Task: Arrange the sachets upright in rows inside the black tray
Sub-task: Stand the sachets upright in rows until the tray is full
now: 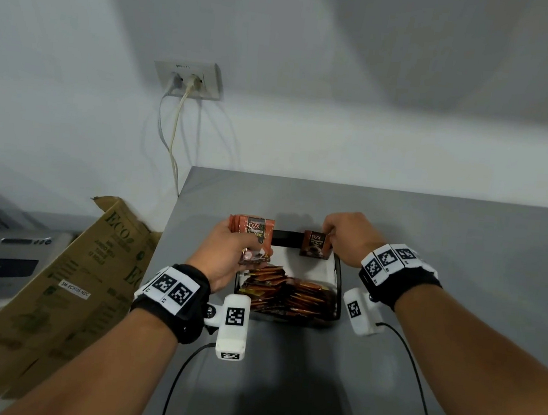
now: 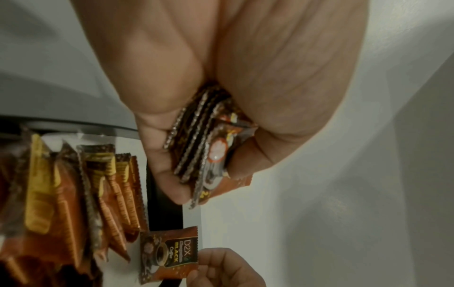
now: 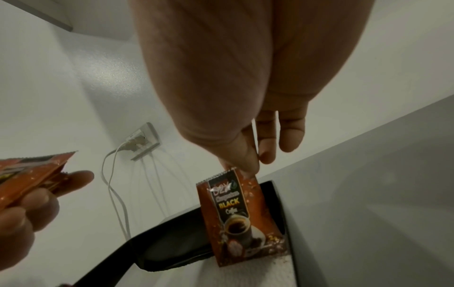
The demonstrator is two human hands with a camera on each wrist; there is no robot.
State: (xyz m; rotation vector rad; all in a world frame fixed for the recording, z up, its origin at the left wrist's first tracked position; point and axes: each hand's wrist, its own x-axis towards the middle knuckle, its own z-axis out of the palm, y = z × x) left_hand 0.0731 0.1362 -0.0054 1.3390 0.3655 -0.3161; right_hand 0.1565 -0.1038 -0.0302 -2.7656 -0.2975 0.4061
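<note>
A black tray (image 1: 338, 280) (image 3: 172, 250) with a white lining sits on the grey table. Several brown and orange coffee sachets (image 1: 284, 292) (image 2: 73, 194) lie packed in its near half. My left hand (image 1: 228, 253) (image 2: 196, 155) grips a stack of sachets (image 1: 253, 238) (image 2: 203, 151) above the tray's left edge. My right hand (image 1: 346, 237) (image 3: 248, 161) pinches the top edge of a single sachet (image 1: 316, 245) (image 3: 238, 219) (image 2: 169, 256), which stands upright in the tray's far right corner, its bottom on the lining.
A folded brown cardboard box (image 1: 57, 287) leans beside the table's left edge. A wall socket (image 1: 188, 80) with cables hangs on the white wall behind. Grey appliances (image 1: 4, 248) sit at the far left. Black wrist cables (image 1: 179, 382) trail over the near table.
</note>
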